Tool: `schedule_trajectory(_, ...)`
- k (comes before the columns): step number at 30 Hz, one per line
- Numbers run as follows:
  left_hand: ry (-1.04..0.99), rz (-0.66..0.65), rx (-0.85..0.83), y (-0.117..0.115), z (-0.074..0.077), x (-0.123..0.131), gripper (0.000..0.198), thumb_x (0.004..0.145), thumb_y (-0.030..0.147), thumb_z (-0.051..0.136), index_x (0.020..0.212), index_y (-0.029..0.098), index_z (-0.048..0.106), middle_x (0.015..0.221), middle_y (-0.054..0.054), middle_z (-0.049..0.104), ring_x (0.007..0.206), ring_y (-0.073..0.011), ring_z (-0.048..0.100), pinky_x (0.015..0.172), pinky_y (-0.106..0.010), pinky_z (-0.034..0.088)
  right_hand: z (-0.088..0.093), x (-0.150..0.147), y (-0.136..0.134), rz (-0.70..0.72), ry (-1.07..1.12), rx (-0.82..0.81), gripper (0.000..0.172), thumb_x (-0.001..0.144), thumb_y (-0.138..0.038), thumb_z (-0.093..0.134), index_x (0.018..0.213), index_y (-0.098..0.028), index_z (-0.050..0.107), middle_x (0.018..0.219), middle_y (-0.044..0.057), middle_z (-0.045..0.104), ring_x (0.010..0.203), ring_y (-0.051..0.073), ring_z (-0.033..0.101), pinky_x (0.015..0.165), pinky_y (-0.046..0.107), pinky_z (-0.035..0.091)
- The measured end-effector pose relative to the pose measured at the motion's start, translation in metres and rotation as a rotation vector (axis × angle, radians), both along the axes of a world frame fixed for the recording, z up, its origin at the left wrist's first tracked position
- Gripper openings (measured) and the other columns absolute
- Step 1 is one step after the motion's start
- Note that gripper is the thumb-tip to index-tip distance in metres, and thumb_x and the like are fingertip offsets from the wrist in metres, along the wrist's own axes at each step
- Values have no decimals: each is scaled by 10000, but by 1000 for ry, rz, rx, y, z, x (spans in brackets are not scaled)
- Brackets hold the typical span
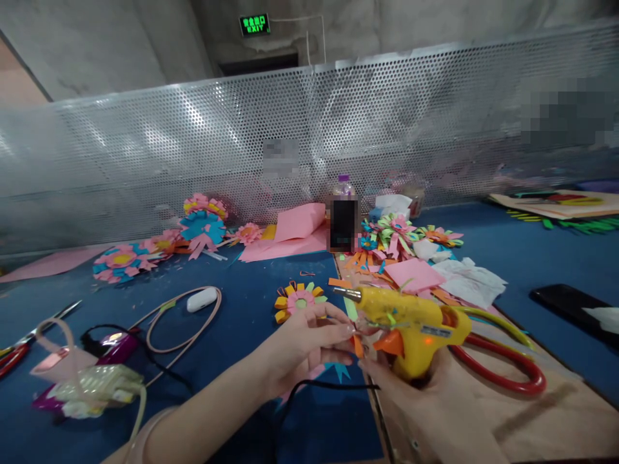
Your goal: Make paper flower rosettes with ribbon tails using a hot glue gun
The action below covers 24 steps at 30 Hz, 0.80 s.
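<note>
My right hand [435, 386] is wrapped round the handle of a yellow glue gun [406, 316], whose metal nozzle points left. A small light glows orange on its side. In front of the orange trigger, my left hand [309, 338] pinches a small orange paper strip [358, 345]; the right fingertips are close to it, and I cannot tell whether they touch it. Just beyond my left hand lies a paper flower [300, 301] with yellow and orange loops, pink petals and a green centre. Bits of blue and pink paper show partly under the left hand.
Scissors with red handles [520, 367] lie at the right, near a black phone [575, 309]. A power strip [97, 386], a looped cable and a white earbud case [202, 299] occupy the left. Paper flowers [203, 225], pink sheets and a bottle [343, 187] line the perforated metal divider [232, 142].
</note>
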<state>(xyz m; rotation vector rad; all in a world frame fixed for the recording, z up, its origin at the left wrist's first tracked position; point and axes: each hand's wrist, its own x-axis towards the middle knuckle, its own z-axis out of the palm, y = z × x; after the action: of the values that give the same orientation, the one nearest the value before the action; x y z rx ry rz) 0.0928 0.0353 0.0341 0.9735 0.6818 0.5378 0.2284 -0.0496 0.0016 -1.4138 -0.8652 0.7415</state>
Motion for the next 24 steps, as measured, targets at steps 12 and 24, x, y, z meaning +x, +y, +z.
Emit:
schedule_trajectory(12, -117, 141, -33, -1, -16, 2, 95, 766, 181, 683, 837, 134, 641, 858, -72, 678, 745, -142, 636, 738, -291, 519, -29, -3, 3, -297, -485, 74, 458, 676, -528, 633, 962, -173, 662, 973, 120, 704, 969, 330, 636, 756, 382, 563)
schedule_trajectory(24, -51, 198, -38, -4, -12, 0, 184, 755, 181, 685, 923, 122, 639, 887, -91, 694, 812, -182, 666, 750, -328, 556, -24, -4, 7, -250, -409, 82, 348, 687, -455, 663, 902, -181, 660, 950, 105, 706, 1011, 328, 614, 835, 377, 527)
